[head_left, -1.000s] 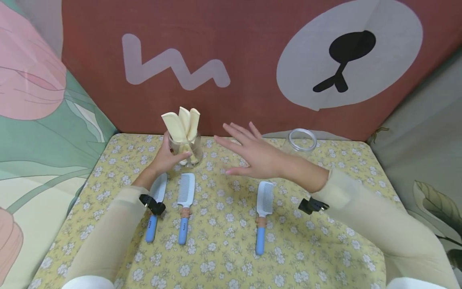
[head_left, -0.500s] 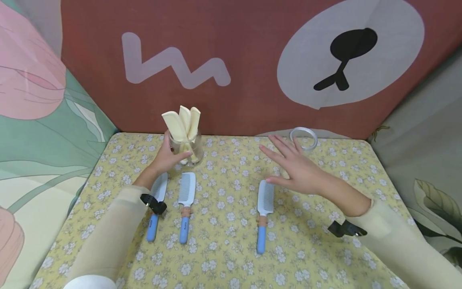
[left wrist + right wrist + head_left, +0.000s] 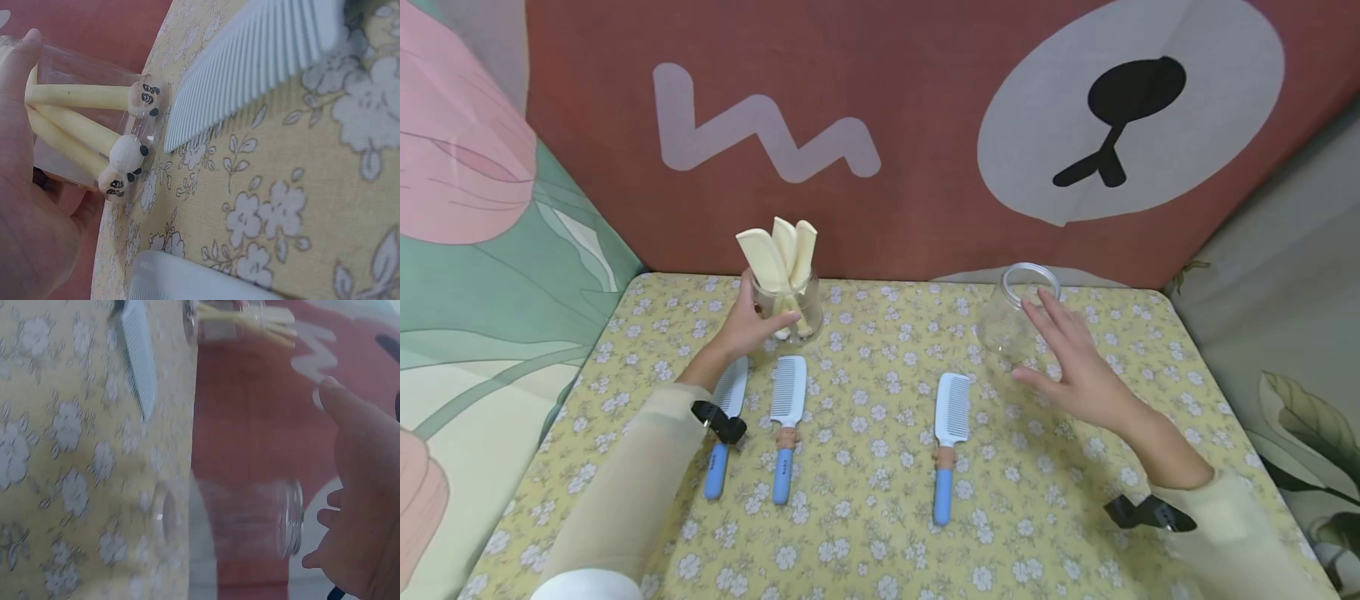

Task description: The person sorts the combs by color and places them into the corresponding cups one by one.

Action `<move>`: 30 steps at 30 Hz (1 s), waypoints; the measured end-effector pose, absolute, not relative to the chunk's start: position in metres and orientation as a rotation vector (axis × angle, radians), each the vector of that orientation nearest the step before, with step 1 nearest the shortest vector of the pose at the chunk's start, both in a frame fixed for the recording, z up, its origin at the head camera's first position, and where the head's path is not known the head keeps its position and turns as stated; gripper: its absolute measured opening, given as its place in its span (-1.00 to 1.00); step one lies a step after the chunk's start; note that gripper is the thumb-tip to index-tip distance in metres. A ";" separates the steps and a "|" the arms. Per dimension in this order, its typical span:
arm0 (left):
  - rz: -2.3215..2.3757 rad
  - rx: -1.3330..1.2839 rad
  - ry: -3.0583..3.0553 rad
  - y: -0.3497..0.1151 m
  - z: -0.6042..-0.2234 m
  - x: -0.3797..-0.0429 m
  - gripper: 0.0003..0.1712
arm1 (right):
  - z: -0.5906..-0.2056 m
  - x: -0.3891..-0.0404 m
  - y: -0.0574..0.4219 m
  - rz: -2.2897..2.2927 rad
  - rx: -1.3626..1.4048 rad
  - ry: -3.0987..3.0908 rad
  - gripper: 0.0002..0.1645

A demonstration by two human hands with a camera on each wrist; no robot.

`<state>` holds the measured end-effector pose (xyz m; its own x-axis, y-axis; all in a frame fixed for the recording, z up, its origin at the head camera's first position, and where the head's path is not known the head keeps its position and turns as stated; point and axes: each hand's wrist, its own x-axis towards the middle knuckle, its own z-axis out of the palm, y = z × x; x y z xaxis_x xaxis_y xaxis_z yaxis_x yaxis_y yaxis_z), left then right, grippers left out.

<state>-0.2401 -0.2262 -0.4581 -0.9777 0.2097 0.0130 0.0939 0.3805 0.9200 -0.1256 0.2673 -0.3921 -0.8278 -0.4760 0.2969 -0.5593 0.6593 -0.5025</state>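
Observation:
My left hand [image 3: 748, 325] grips a clear jar [image 3: 814, 312] at the back left, thumb across its near side. Several cream, flat-ended pieces [image 3: 765, 258] stand in this jar, wide ends up; in the left wrist view their slim handles end in small panda figures [image 3: 127, 154]. My right hand [image 3: 1086, 375] is at the right with spread fingers, beside a second clear jar [image 3: 1003, 321]. Its fingertips overlap that jar's rim in the head view; the right wrist view shows the hand just above the jar [image 3: 250, 519], and touching cannot be told. No pieces show inside the second jar.
Three white combs with blue handles lie on the flowered cloth [image 3: 865, 500]: a left comb [image 3: 716, 471] partly under my left wrist, a comb [image 3: 786, 400] beside it, and a comb [image 3: 952, 417] right of centre. A printed brown curtain [image 3: 917, 208] hangs behind the table.
My right hand has moved right and nearer, from the middle of the table to the second jar, uncovering that jar's body. The left hand stays on its jar.

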 end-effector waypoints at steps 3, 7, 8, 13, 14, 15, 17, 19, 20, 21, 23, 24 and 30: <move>1.673 0.278 2.525 -0.226 -0.457 -0.239 0.26 | -0.397 -0.127 0.277 1.014 0.765 -2.739 0.15; 1.668 0.274 2.525 -0.225 -0.455 -0.238 0.27 | -0.406 -0.130 0.287 1.157 0.629 -2.763 0.24; 1.666 0.273 2.525 -0.225 -0.455 -0.237 0.27 | -0.409 -0.131 0.289 1.196 0.596 -2.765 0.25; 1.672 0.280 2.522 -0.225 -0.454 -0.237 0.27 | -0.422 -0.146 0.302 1.353 0.477 -2.725 0.30; 1.674 0.282 2.523 -0.226 -0.454 -0.237 0.26 | -0.425 -0.150 0.303 1.374 0.460 -2.718 0.32; 1.677 0.285 2.524 -0.226 -0.454 -0.238 0.26 | -0.427 -0.154 0.305 1.392 0.446 -2.712 0.33; 1.678 0.292 2.526 -0.226 -0.455 -0.238 0.25 | -0.431 -0.161 0.306 1.455 0.418 -2.690 0.38; 1.680 0.297 2.524 -0.225 -0.455 -0.239 0.26 | -0.434 -0.168 0.306 1.524 0.394 -2.660 0.41; 1.682 0.300 2.523 -0.225 -0.455 -0.239 0.26 | -0.435 -0.171 0.306 1.566 0.390 -2.636 0.42; 1.683 0.302 2.522 -0.225 -0.456 -0.239 0.26 | -0.437 -0.174 0.306 1.604 0.384 -2.612 0.42; 1.687 0.304 2.520 -0.225 -0.456 -0.239 0.26 | -0.439 -0.181 0.304 1.682 0.381 -2.557 0.42; 1.689 0.304 2.520 -0.225 -0.456 -0.240 0.26 | -0.440 -0.184 0.304 1.718 0.383 -2.529 0.40; 1.682 0.305 2.526 -0.225 -0.459 -0.241 0.25 | -0.451 -0.201 0.301 1.940 0.408 -2.402 0.34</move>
<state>-0.2412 -0.2252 -0.4589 -0.9759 0.2155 0.0348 0.1153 0.3731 0.9206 -0.2006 0.3012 -0.4511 -0.9654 -0.1847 0.1843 -0.2191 0.1901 -0.9570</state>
